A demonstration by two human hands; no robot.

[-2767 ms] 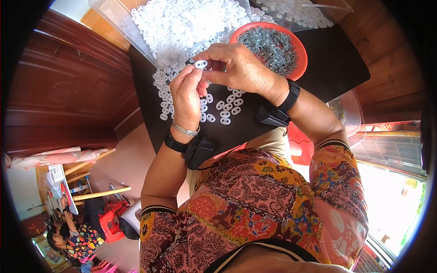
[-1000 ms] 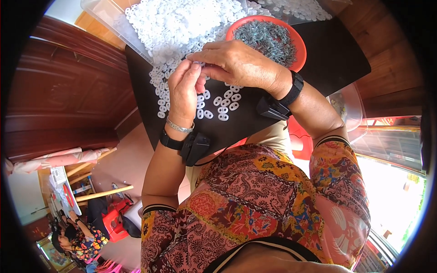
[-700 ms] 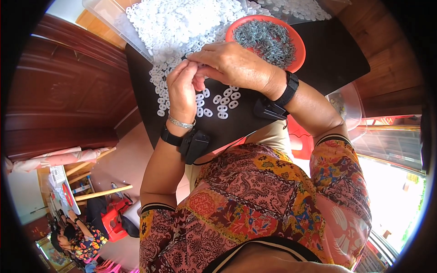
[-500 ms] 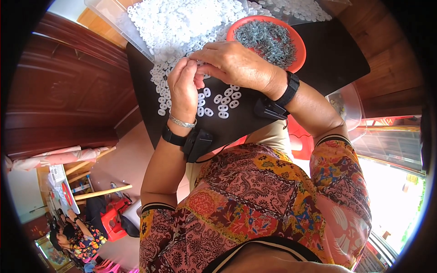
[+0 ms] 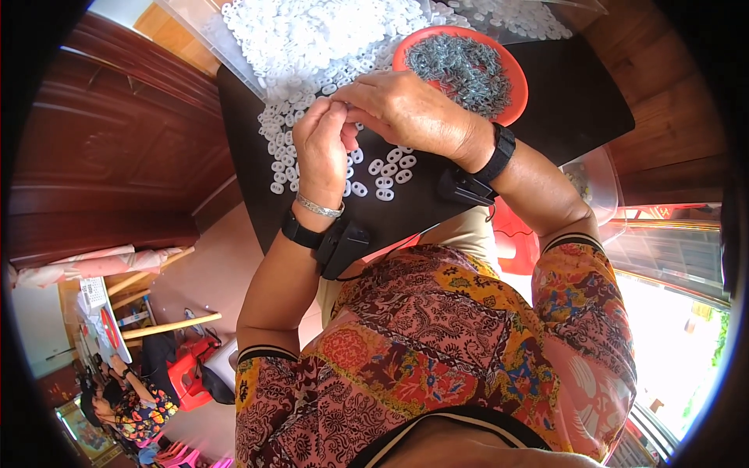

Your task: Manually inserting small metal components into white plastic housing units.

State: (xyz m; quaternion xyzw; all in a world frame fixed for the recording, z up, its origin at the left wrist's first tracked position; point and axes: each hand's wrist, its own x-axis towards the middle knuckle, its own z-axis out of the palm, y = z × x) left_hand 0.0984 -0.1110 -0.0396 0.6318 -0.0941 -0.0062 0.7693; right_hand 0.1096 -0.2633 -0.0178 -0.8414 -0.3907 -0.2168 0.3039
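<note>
Both hands meet above the black table [image 5: 437,210], the left hand [image 5: 321,152] with fingers curled in against the fingertips of the right hand [image 5: 406,113]; whatever they pinch between them is hidden, so the grasp cannot be confirmed. A heap of white rings [image 5: 328,39] lies on the table just beyond the hands, with loose rings [image 5: 386,175] scattered beneath them. An orange bowl [image 5: 511,101] of small grey metal pieces [image 5: 460,66] stands just beyond the right hand.

Small white plastic rings [image 5: 312,39], flat, heaped at the far end of a dark tabletop, w/ a loose scatter [image 5: 386,173] nearer (just under the hands). Round orange bowl [image 5: 511,109] of grey metal bits [image 5: 460,66] beside them.
</note>
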